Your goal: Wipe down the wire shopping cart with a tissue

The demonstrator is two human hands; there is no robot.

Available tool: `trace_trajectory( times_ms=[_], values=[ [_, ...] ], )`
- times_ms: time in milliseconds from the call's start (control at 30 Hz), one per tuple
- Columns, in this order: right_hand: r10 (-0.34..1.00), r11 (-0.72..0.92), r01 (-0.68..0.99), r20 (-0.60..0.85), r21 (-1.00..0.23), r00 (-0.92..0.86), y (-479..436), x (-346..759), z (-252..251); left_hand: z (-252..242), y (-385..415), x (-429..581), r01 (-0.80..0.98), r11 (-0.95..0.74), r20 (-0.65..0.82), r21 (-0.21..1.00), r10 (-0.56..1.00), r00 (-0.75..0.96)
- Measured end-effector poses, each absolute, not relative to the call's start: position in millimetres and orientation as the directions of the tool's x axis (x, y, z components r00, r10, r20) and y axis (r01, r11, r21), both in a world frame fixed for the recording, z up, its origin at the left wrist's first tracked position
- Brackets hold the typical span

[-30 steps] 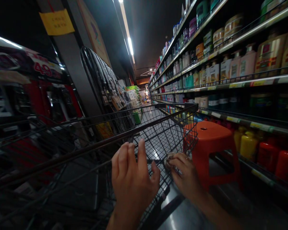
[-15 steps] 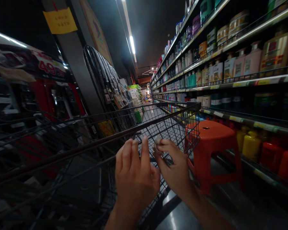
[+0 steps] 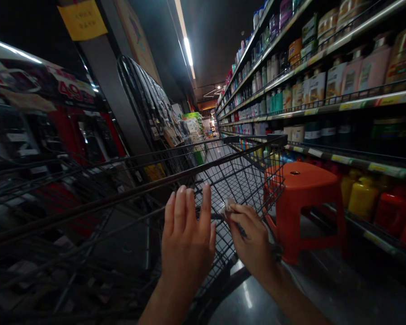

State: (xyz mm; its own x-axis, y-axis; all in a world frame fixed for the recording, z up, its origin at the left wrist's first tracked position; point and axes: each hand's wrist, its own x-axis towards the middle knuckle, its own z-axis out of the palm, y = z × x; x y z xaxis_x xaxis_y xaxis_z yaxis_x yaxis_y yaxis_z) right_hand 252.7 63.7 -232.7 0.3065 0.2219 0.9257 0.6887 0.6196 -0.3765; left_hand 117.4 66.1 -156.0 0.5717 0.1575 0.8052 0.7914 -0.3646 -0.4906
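Over the near part of a dark wire shopping cart (image 3: 243,174), my left hand (image 3: 187,234) is raised with its back toward me and its fingers stretched out and apart. It holds nothing that I can see. Close beside it, my right hand (image 3: 252,234) pinches a small, crumpled, whitish piece (image 3: 228,205), perhaps tissue or plastic, between thumb and fingertips. The cart's wire basket lies beyond both hands, its grid showing between and around them. Whether either hand touches the cart, I cannot tell.
An orange plastic stool (image 3: 304,180) stands right of the cart. Shelves (image 3: 355,106) of bottles and jars line the right side. Packaged goods hang on a rack (image 3: 145,104) at left, by a pillar with a yellow sign (image 3: 83,20). The aisle floor (image 3: 246,293) is shiny.
My left fingers have spread further apart. My right hand, still pinching the whitish piece, has moved slightly right, away from the left. The view has shifted a little.
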Motion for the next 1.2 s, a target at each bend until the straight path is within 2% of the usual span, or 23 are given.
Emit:
trace_trajectory(
  times_ms=[267, 400, 433, 600, 800, 900, 1100, 1200],
  values=[
    [0.324, 0.553, 0.652, 0.855, -0.519, 0.405, 63.3, 268.9, -274.4, -180.1, 63.7, 113.1, 0.795, -0.383, 0.796, -0.47, 0.205, 0.569],
    [0.307, 0.53, 0.628, 0.819, -0.571, 0.485, 54.8, 276.4, -266.5, -205.9, 54.3, 106.4, 0.682, -0.51, 0.749, -0.524, 0.105, 0.654],
    [0.301, 0.528, 0.618, 0.809, -0.583, 0.506, 53.5, 276.7, -259.5, -211.2, 52.9, 105.3, 0.681, -0.522, 0.744, -0.513, 0.127, 0.656],
    [0.252, 0.592, 0.614, 0.844, -0.522, 0.474, 65.6, 271.7, -226.1, -222.0, 54.5, 108.1, 0.742, -0.469, 0.711, -0.478, 0.289, 0.641],
    [0.221, 0.608, 0.648, 0.882, -0.459, 0.417, 86.1, 267.5, -234.6, -231.6, 61.9, 116.2, 0.741, -0.433, 0.691, -0.513, 0.303, 0.656],
    [0.217, 0.606, 0.643, 0.874, -0.469, 0.434, 85.0, 268.7, -242.1, -237.8, 65.1, 118.8, 0.746, -0.418, 0.705, -0.518, 0.284, 0.649],
    [0.196, 0.618, 0.604, 0.842, -0.504, 0.503, 84.8, 265.2, -248.5, -240.5, 66.4, 127.5, 0.797, -0.412, 0.762, -0.442, 0.297, 0.576],
    [0.233, 0.581, 0.602, 0.821, -0.548, 0.522, 87.5, 264.7, -264.3, -240.7, 65.9, 129.4, 0.802, -0.414, 0.769, -0.431, 0.295, 0.566]
  ],
)
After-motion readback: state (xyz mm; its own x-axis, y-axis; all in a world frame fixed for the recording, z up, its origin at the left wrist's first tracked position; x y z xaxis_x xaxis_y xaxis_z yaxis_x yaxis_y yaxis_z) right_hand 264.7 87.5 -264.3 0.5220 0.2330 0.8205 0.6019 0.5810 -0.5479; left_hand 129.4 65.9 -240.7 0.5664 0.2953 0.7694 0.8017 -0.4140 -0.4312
